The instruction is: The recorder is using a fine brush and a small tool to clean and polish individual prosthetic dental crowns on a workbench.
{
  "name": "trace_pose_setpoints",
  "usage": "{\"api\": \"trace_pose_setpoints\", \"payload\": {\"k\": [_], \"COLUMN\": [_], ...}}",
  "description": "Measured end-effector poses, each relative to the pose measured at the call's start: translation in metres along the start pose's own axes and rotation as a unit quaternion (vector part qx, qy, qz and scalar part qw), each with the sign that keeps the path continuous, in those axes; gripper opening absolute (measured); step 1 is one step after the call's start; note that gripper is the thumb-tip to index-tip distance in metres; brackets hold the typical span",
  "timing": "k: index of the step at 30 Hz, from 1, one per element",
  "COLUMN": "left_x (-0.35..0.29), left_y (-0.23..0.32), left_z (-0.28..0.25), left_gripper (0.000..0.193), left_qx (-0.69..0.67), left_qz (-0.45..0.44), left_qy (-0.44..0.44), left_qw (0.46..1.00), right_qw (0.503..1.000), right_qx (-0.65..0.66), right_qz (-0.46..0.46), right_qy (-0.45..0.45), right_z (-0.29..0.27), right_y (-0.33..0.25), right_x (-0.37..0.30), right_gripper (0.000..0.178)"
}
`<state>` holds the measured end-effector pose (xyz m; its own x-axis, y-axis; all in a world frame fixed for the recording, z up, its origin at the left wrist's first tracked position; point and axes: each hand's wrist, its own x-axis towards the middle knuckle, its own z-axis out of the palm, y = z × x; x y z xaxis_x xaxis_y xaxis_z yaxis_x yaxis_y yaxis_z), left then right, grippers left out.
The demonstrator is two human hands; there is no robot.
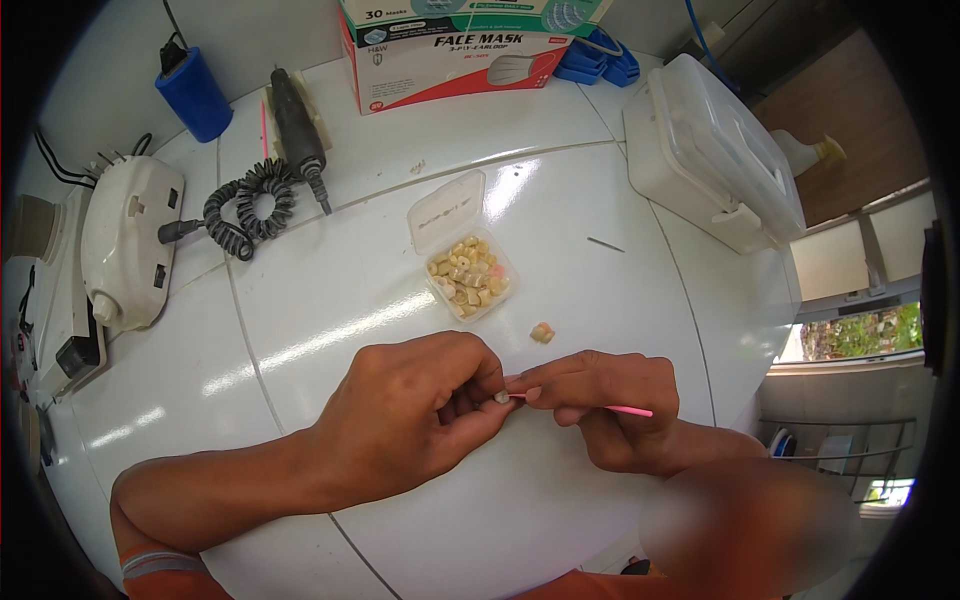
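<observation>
My left hand (400,415) pinches a small whitish tooth-like piece (502,397) between thumb and fingers. Close against it, my right hand (620,395) grips a thin pink stick (632,411); its near end meets the piece, though the fingers partly hide the contact. Beyond both hands stands a small clear plastic box (513,292) with its lid (447,210) raised. Several yellowish tooth-like pieces (465,272) fill the box. One loose yellowish and pinkish piece (542,332) lies on the white tiled top, just past my fingers.
A thin metal pin (606,244) lies to the right. At the left are a white control unit (132,242) and a black rotary handpiece (297,128) with coiled cord. Face mask boxes (450,70) stand at the back, a lidded white container (690,160) at the right.
</observation>
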<state>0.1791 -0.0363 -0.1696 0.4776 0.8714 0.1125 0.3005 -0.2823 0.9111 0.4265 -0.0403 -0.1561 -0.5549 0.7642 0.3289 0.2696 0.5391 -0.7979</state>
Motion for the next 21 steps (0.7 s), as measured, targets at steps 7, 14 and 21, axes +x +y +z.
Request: {"api": "trace_pose_setpoints", "payload": {"k": [7, 14, 21], "left_x": [0.001, 0.001, 0.002], "left_y": [0.001, 0.002, 0.001], "left_z": [0.001, 0.001, 0.003], "left_gripper": [0.017, 0.018, 0.017], "left_qx": [-0.004, 0.007, -0.004], "left_qz": [-0.002, -0.004, 0.013], "left_qy": [0.006, 0.013, 0.024], "left_qw": [1.0, 1.0, 1.0], "right_qw": [1.0, 0.999, 0.999], "right_qx": [-0.004, 0.014, -0.02], "right_qz": [0.0, 0.043, 0.01], "right_qy": [-0.017, -0.005, 0.037], "right_z": [-0.002, 0.001, 0.008], "right_y": [0.0, 0.0, 0.006], "right_x": [0.0, -0.003, -0.002], "right_gripper": [0.04, 0.023, 0.023]}}
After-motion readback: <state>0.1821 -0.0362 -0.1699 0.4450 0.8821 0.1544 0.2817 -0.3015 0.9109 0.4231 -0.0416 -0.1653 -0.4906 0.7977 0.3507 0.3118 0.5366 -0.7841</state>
